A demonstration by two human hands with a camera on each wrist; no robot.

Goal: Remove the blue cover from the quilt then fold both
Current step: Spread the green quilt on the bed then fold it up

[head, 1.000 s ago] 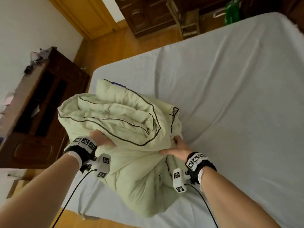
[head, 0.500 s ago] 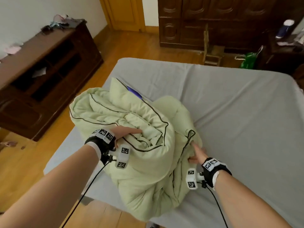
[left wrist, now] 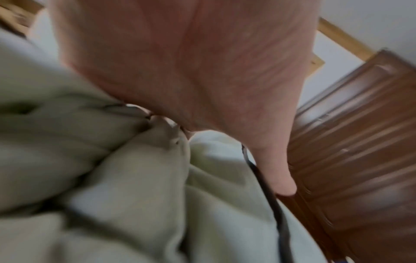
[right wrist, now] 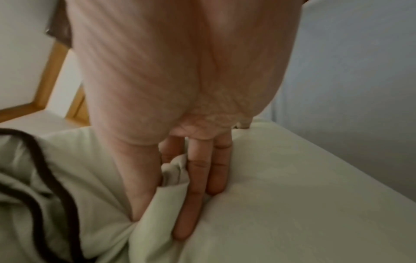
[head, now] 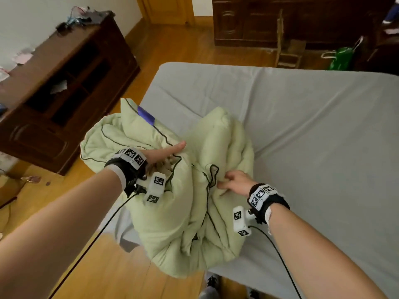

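A pale green quilt (head: 172, 190) with dark piping lies bunched at the near corner of the grey-sheeted bed (head: 302, 126). The left hand (head: 166, 154) grips a gathered fold, thumb extended. The right hand (head: 235, 183) pinches cloth between thumb and straightened fingers (right wrist: 191, 204).

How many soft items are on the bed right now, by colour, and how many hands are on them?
Pale green: 1, the quilt
Blue-purple: 1, a small patch of fabric showing behind the quilt
Grey: 1, the bed sheet
Hands on the quilt: 2, left hand and right hand
Total: 3 fabrics, 2 hands
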